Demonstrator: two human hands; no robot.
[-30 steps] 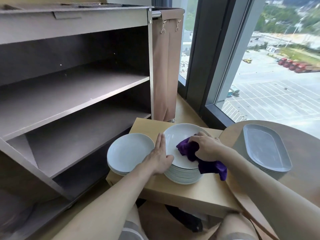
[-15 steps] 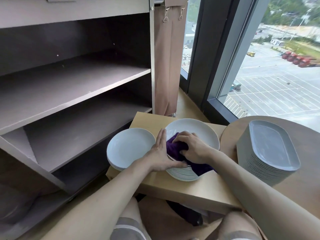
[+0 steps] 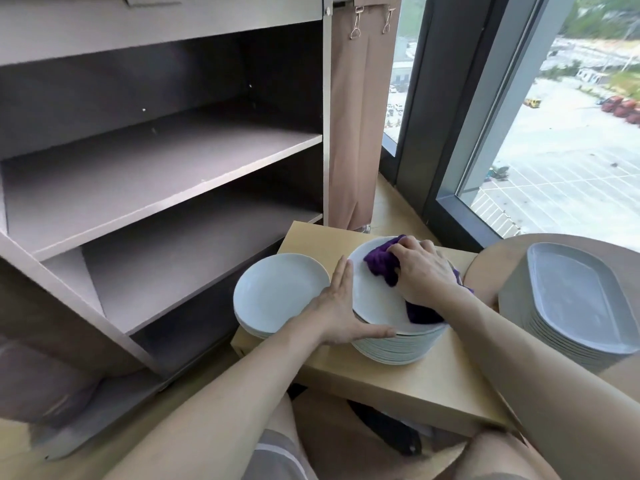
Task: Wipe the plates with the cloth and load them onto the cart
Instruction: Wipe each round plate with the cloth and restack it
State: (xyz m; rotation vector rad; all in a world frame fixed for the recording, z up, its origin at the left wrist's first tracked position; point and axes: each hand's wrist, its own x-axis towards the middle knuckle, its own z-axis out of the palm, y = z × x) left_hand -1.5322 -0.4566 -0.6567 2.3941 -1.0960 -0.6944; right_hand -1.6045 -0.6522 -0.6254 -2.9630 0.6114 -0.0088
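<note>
Purple cloth [image 3: 381, 263] is bunched on the top plate [image 3: 372, 306] of the taller stack, w/ the right hand [image 3: 422, 271] curled round it, pressing down. Left hand [image 3: 341, 306] lies flat, fingers straight, against that plate's left rim. Shorter plate stack [image 3: 277, 292] sits just left. Both are on the low wooden table [image 3: 398, 379], next to the cart [image 3: 173, 161].

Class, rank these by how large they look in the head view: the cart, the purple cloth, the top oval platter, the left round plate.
1. cart
2. top oval platter and left round plate: too alike to rank
3. purple cloth, partly under the right hand
</note>
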